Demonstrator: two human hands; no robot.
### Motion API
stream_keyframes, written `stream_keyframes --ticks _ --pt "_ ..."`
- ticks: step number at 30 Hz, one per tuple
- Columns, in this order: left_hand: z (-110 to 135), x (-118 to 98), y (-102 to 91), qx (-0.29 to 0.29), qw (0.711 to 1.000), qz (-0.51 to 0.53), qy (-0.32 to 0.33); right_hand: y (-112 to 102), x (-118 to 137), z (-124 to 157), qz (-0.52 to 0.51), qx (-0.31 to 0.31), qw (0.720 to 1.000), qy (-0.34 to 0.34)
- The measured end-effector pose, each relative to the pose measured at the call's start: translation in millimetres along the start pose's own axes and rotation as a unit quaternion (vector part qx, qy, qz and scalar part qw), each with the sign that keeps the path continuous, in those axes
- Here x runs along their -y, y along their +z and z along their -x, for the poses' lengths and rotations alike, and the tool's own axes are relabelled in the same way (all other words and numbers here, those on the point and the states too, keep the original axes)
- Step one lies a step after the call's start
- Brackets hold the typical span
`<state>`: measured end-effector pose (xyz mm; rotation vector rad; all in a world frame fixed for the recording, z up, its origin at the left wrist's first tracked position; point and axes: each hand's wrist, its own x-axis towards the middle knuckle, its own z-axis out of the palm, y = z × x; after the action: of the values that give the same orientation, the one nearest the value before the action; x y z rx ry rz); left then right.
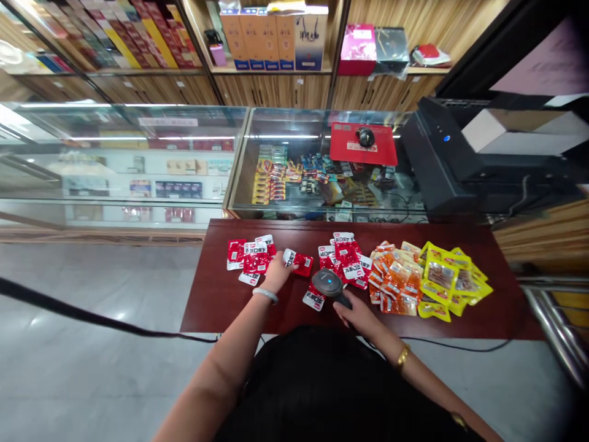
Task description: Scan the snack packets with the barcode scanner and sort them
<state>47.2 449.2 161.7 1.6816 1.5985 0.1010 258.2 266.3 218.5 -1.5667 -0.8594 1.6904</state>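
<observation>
The left hand (277, 274) pinches a flat, glossy red-and-white packet (302, 264). The right hand (354, 310) grips an oval-headed dark scanner (327, 283); shiny yellow pouches (440, 279) lie right on the smooth table (205, 301).

Thin white light strips (285, 137) shine brightly inside the long clear-glass counter (115, 201). The pink paper sheet (545, 64) is blurred, and the edges look stretched.

Shelf box (310, 52): "洋河大", last character unclear. Red packets (256, 263): "口", rest unclear.
</observation>
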Motion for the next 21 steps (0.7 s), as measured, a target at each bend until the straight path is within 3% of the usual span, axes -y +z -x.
stream_keyframes --ticks 13,21 --pt "23 59 -33.7 -0.071 0.993 0.065 -0.062 33 16 -36 0.057 0.082 0.995 -0.026" --pt "17 100 -72.3 -0.176 0.964 0.027 -0.197 35 16 -35 0.074 0.071 0.995 -0.011"
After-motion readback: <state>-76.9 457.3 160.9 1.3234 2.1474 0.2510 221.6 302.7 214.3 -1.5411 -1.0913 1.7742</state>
